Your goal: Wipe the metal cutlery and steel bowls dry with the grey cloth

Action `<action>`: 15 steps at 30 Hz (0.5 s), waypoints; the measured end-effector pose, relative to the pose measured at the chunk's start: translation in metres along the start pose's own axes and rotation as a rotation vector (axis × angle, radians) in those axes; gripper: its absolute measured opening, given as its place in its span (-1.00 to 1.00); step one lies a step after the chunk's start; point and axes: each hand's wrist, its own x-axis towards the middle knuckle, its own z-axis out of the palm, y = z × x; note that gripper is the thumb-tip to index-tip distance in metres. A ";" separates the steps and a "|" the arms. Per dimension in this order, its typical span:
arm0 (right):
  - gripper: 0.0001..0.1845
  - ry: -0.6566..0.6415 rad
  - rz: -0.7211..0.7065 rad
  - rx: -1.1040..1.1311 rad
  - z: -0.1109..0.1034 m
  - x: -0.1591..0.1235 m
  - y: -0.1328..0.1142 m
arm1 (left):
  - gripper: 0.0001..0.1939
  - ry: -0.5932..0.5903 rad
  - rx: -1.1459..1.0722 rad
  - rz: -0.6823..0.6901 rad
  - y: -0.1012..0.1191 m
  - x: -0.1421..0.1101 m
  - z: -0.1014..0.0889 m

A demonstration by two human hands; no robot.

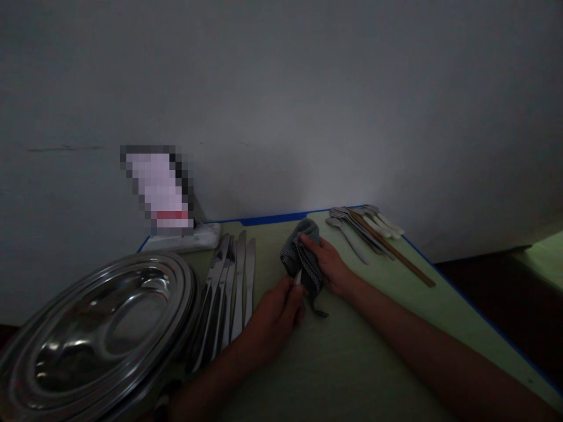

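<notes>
My left hand [281, 308] is closed around a piece of metal cutlery [298, 277]. Only a short pale length of it shows above the fingers, so its kind cannot be made out. In my right hand [332, 264] is a grey cloth [301, 234] with a stitched edge, bunched under the thumb and wrapped about the cutlery's far part. A loose corner of the cloth hangs toward the table. Several table knives [238, 281] lie side by side left of my hands. To the right, several metal spoons [352, 240] are laid out.
Stacked oval steel trays [176, 275] fill the table's left side. Behind them, a blurred-out phone [160, 193] leans on a white base [197, 237]. Brown chopsticks [396, 252] and white-handled cutlery [382, 225] lie at the right. The pale green table [352, 363] meets a grey wall.
</notes>
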 end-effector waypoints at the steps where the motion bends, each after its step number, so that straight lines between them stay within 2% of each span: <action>1: -0.70 0.000 0.007 0.011 0.000 0.000 0.000 | -0.72 0.001 -0.005 -0.002 -0.001 0.000 0.000; 10: -0.72 0.059 0.080 0.105 0.001 0.001 0.001 | -0.74 0.035 -0.010 0.019 0.001 -0.001 -0.001; 15: -0.74 0.092 0.090 0.131 0.003 0.002 0.001 | -0.66 0.050 -0.089 0.014 0.007 -0.002 -0.002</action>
